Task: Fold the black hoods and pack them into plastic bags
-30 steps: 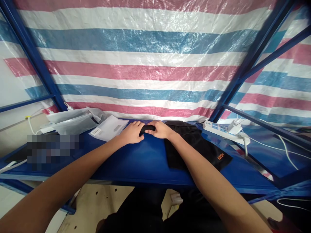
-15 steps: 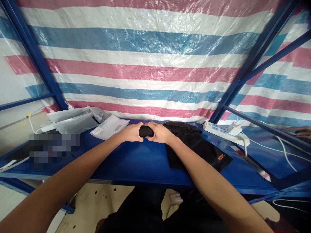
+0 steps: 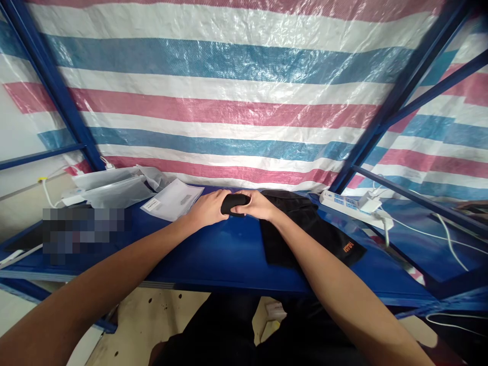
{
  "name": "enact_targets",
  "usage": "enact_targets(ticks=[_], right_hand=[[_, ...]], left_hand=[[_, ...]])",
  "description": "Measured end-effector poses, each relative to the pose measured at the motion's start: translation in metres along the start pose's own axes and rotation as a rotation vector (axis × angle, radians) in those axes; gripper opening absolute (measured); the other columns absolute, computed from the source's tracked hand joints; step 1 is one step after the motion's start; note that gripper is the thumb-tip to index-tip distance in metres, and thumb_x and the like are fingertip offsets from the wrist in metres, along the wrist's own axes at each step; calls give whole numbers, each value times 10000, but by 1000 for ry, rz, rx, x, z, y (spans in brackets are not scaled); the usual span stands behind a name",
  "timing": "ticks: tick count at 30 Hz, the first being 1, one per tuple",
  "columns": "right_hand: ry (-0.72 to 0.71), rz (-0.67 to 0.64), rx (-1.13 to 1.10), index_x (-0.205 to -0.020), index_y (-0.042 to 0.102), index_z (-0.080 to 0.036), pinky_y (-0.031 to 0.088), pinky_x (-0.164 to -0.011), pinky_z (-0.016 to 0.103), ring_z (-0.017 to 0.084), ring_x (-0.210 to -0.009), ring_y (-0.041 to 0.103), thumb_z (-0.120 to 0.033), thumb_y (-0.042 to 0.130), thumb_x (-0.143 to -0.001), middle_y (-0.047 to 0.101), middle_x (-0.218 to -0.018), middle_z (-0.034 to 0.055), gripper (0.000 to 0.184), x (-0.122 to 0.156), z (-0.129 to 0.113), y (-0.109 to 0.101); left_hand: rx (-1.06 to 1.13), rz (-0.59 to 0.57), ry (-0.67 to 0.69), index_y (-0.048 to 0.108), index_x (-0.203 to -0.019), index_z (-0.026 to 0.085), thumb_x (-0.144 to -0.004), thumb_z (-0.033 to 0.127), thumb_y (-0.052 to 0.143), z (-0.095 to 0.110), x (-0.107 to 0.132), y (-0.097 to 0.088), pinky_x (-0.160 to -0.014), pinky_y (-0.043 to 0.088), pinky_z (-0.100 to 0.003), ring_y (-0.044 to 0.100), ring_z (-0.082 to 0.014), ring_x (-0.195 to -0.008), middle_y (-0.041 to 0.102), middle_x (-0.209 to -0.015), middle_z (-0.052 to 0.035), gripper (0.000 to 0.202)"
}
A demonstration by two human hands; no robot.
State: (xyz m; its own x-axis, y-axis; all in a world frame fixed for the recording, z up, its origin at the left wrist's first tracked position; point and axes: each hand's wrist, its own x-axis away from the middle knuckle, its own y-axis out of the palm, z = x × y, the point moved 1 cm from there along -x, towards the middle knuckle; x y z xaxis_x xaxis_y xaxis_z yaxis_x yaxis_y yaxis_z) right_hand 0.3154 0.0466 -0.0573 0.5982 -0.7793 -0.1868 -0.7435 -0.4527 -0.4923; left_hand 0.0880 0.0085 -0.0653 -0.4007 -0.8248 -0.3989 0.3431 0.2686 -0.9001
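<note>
Above the blue table, a small black oval object (image 3: pixel 232 202) with a smooth rounded outline is held between my two hands; its exact kind does not show. My left hand (image 3: pixel 209 207) is closed around its left end. At the right end, my right hand (image 3: pixel 260 204) grips it, with the thumb lying across the near side. Parts of the object are hidden by the fingers. Just right of my hands, a folded black garment (image 3: pixel 326 236) with orange lettering lies on the tabletop, partly beneath my right forearm.
The blue metal table (image 3: pixel 224 254) stands against a striped plastic sheet (image 3: pixel 229 112). A flat white packet (image 3: pixel 173 199) and translucent plastic bags (image 3: pixel 118 193) lie at the left. A white power strip (image 3: pixel 341 202) with plugs and cables sits at the back right.
The black object has shifted slightly right and shows more of its surface. My right hand has moved right, and its thumb now lies across the object's near face.
</note>
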Motion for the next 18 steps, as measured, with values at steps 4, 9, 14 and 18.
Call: enact_targets(ticks=[4, 9, 14, 18], right_hand=[[-122, 58, 167, -1382, 718, -227, 646, -948, 429, 301, -1073, 792, -496, 952, -797, 809, -1224, 89, 686, 2, -4, 5], [-371, 164, 376, -1636, 525, -271, 507, -1215, 586, 400, -1438, 620, -489, 1006, -759, 637, -1557, 160, 1024, 4, -15, 13], [-491, 99, 345, -1489, 692, -337, 534, -1209, 532, 331, -1392, 664, -391, 896, -924, 669, -1503, 104, 603, 6, -29, 11], [-436, 107, 264, -1364, 776, -317, 528, -1218, 543, 324, -1346, 698, -362, 924, -884, 742, -1413, 86, 504, 4, -27, 8]], left_hand=[[44, -24, -26, 513, -1556, 253, -884, 375, 804, -3, 0, 0, -826, 571, -450, 774, -417, -1109, 775, -1331, -136, 742], [97, -3, -96, 259, -1758, 233, -828, 550, 898, -8, 0, -5, -856, 584, -468, 766, -453, -1135, 788, -1311, -180, 1172], [230, -4, -74, 290, -1766, 282, -779, 452, 924, -13, -1, -15, -987, 597, -507, 720, -445, -1276, 723, -1473, -146, 1186], [251, -7, 2, 245, -1785, 311, -795, 367, 887, -17, -2, -13, -1061, 585, -505, 663, -420, -1391, 632, -1604, -125, 1182]])
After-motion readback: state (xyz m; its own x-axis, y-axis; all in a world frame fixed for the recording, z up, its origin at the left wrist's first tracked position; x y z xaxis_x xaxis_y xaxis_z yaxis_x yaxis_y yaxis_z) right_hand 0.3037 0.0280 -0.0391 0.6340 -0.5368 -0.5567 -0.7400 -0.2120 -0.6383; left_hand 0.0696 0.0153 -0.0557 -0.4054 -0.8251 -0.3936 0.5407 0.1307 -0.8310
